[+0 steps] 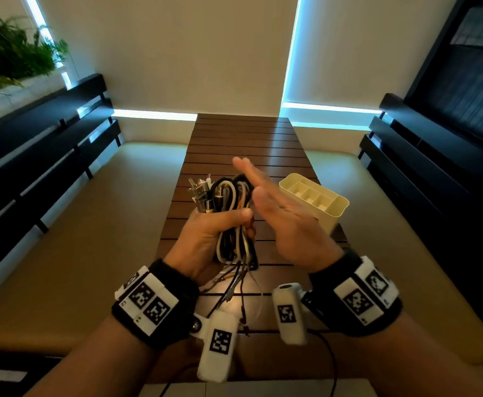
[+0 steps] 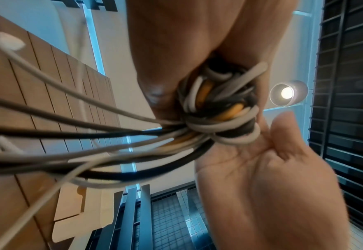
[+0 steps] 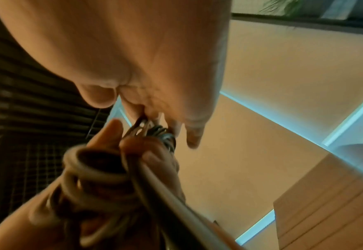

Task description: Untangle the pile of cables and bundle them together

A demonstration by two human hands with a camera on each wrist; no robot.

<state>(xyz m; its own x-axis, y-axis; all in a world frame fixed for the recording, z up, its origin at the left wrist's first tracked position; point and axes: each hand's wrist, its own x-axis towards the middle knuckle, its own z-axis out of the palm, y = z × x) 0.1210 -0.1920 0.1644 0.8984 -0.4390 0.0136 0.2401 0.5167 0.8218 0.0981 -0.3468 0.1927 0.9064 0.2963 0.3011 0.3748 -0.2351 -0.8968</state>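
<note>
A bundle of black, white, grey and orange cables (image 1: 230,213) is gripped in my left hand (image 1: 214,233) above the wooden table (image 1: 263,144). Its metal plugs (image 1: 200,190) stick up at the top left, and loose ends hang down below the fist. The folded loops (image 2: 219,108) show close up in the left wrist view, with strands trailing off to the left. My right hand (image 1: 280,207) is flat with straight fingers, its palm held against the right side of the bundle. In the right wrist view the bundle (image 3: 103,177) is blurred beneath the palm.
A cream plastic organizer with several compartments (image 1: 320,202) stands on the table right of my hands. Dark slatted benches (image 1: 42,156) flank both sides. A plant (image 1: 8,53) sits at the far left. A ceiling lamp (image 2: 288,93) shines in the left wrist view.
</note>
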